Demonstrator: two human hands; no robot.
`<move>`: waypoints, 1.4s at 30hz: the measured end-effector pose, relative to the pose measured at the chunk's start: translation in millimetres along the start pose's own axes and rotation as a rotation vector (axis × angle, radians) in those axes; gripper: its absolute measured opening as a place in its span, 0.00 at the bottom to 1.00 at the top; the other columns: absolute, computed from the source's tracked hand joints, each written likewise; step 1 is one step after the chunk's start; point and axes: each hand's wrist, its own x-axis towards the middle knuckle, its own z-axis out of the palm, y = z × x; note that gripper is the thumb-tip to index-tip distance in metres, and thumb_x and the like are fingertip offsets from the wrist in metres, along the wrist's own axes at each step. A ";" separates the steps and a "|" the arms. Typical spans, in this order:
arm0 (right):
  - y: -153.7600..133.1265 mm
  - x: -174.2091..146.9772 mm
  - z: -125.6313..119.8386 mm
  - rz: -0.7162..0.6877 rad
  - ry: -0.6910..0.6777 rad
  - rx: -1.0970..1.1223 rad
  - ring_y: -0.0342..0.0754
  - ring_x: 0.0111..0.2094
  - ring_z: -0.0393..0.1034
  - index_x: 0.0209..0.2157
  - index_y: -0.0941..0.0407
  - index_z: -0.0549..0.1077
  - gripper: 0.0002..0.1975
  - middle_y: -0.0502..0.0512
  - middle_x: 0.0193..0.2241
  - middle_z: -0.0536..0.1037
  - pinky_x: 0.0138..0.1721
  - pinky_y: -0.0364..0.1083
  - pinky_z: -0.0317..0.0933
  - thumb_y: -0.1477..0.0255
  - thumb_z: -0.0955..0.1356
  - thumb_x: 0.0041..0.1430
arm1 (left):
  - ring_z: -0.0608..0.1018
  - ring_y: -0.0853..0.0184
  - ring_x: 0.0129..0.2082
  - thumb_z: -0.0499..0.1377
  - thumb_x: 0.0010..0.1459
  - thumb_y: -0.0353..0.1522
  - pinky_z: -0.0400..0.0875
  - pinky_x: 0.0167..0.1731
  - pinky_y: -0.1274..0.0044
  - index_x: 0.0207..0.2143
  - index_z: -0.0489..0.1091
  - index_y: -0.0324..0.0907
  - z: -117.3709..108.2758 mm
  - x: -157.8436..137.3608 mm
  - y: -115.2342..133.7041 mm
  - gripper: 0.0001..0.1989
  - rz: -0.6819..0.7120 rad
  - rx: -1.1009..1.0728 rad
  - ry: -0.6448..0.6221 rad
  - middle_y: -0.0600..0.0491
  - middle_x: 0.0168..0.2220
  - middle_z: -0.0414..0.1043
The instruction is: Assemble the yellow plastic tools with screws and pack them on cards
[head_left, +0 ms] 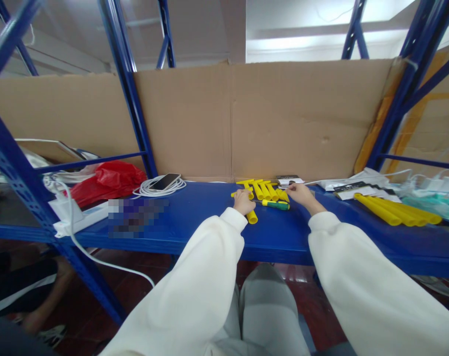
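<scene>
Smooth, plastic-looking yellow tubes [252,217] lie by the left hand [243,201], a glossy plastic-handled screwdriver [279,204] right of it, on a sleek, painted metal-looking table [205,210], with matt cardboard [190,123] beyond and shiny, crinkled red plastic [111,181] well to its left.

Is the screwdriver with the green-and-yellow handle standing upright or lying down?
Lying down: the screwdriver stretches sideways along the blue metal shelf, between the left hand and the right hand.
</scene>
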 end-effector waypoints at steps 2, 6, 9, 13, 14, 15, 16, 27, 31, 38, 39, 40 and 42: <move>8.7 7.2 -3.5 0.116 0.062 -0.013 0.56 0.42 0.80 0.32 0.58 0.81 0.08 0.62 0.34 0.84 0.43 0.46 0.69 0.76 0.68 0.56 | 0.72 0.57 0.59 0.61 0.50 0.24 0.60 0.61 0.72 0.53 0.75 0.40 0.4 -0.6 -0.4 0.25 0.021 -0.001 0.006 0.43 0.54 0.73; 27.4 23.8 -9.3 0.260 0.132 -0.016 0.59 0.42 0.80 0.36 0.60 0.80 0.09 0.65 0.33 0.83 0.41 0.49 0.70 0.74 0.69 0.55 | 0.71 0.56 0.60 0.60 0.51 0.25 0.58 0.62 0.71 0.54 0.75 0.39 0.7 -1.8 -0.5 0.26 0.032 0.010 0.006 0.42 0.54 0.73; 35.0 38.7 -10.4 0.293 0.153 -0.051 0.61 0.45 0.79 0.37 0.60 0.79 0.09 0.67 0.35 0.82 0.42 0.49 0.70 0.72 0.70 0.55 | 0.70 0.56 0.60 0.60 0.52 0.26 0.58 0.62 0.72 0.53 0.75 0.40 1.5 -2.1 -0.1 0.24 0.028 0.003 -0.003 0.43 0.54 0.72; 36.6 57.8 -7.0 0.310 0.139 -0.062 0.66 0.50 0.76 0.43 0.62 0.78 0.17 0.73 0.41 0.81 0.46 0.56 0.70 0.69 0.73 0.52 | 0.72 0.56 0.57 0.60 0.53 0.26 0.59 0.61 0.70 0.52 0.75 0.41 1.4 -2.2 0.6 0.22 0.022 0.010 -0.011 0.43 0.54 0.73; 36.7 61.5 -5.4 0.323 0.122 -0.064 0.68 0.51 0.75 0.45 0.63 0.77 0.19 0.75 0.43 0.80 0.47 0.58 0.70 0.68 0.74 0.52 | 0.72 0.56 0.57 0.60 0.54 0.26 0.59 0.61 0.70 0.52 0.75 0.41 0.9 -2.5 1.0 0.22 0.026 0.018 -0.017 0.43 0.54 0.72; 37.0 64.6 -3.7 0.342 0.105 -0.067 0.68 0.52 0.75 0.46 0.64 0.76 0.22 0.77 0.45 0.80 0.48 0.60 0.69 0.67 0.74 0.51 | 0.72 0.56 0.58 0.59 0.54 0.26 0.59 0.61 0.71 0.53 0.74 0.40 0.1 -2.9 1.5 0.22 0.030 0.025 -0.025 0.43 0.54 0.72; 37.6 67.0 -1.9 0.364 0.092 -0.073 0.69 0.53 0.74 0.48 0.64 0.75 0.24 0.77 0.46 0.79 0.50 0.61 0.69 0.66 0.74 0.51 | 0.72 0.57 0.58 0.59 0.55 0.26 0.58 0.61 0.71 0.53 0.74 0.39 -0.8 -3.4 2.1 0.22 0.032 0.032 -0.036 0.42 0.55 0.71; 42.6 69.8 8.4 0.364 0.115 -0.182 0.68 0.55 0.72 0.51 0.63 0.70 0.26 0.77 0.48 0.78 0.55 0.65 0.62 0.63 0.72 0.55 | 0.71 0.55 0.60 0.58 0.54 0.24 0.58 0.62 0.70 0.50 0.74 0.36 -5.0 -8.9 7.3 0.20 0.054 0.016 -0.068 0.38 0.55 0.71; 43.2 68.6 7.3 0.367 0.163 -0.139 0.67 0.53 0.73 0.50 0.63 0.71 0.23 0.76 0.45 0.78 0.54 0.64 0.62 0.67 0.71 0.54 | 0.70 0.54 0.60 0.59 0.54 0.24 0.58 0.62 0.69 0.52 0.74 0.36 -4.4 -8.3 6.5 0.22 0.059 0.000 -0.066 0.38 0.55 0.71; 41.3 65.1 2.3 0.311 0.419 0.101 0.64 0.54 0.70 0.50 0.63 0.69 0.21 0.74 0.48 0.75 0.53 0.56 0.64 0.66 0.67 0.58 | 0.71 0.54 0.59 0.59 0.52 0.24 0.57 0.63 0.67 0.50 0.75 0.39 -1.4 -5.0 3.6 0.21 0.067 -0.011 -0.056 0.40 0.54 0.72; 38.5 64.5 0.8 0.304 0.464 0.142 0.63 0.54 0.70 0.50 0.63 0.68 0.20 0.73 0.48 0.75 0.54 0.56 0.63 0.67 0.66 0.60 | 0.71 0.54 0.59 0.59 0.52 0.24 0.58 0.63 0.67 0.50 0.75 0.38 -1.2 -5.0 3.6 0.21 0.065 -0.013 -0.054 0.40 0.54 0.72; 35.0 64.1 -0.8 0.305 0.500 0.184 0.62 0.54 0.70 0.51 0.62 0.67 0.19 0.72 0.49 0.75 0.54 0.55 0.63 0.67 0.65 0.60 | 0.71 0.54 0.59 0.59 0.53 0.24 0.58 0.62 0.67 0.50 0.76 0.38 -1.2 -5.1 3.7 0.20 0.063 -0.012 -0.053 0.40 0.54 0.72; 26.9 63.7 -3.2 0.321 0.541 0.267 0.59 0.53 0.70 0.52 0.61 0.65 0.19 0.71 0.49 0.74 0.54 0.54 0.63 0.66 0.65 0.62 | 0.71 0.55 0.59 0.59 0.54 0.24 0.58 0.62 0.69 0.50 0.76 0.37 -1.0 -5.3 3.8 0.20 0.063 -0.002 -0.053 0.40 0.54 0.72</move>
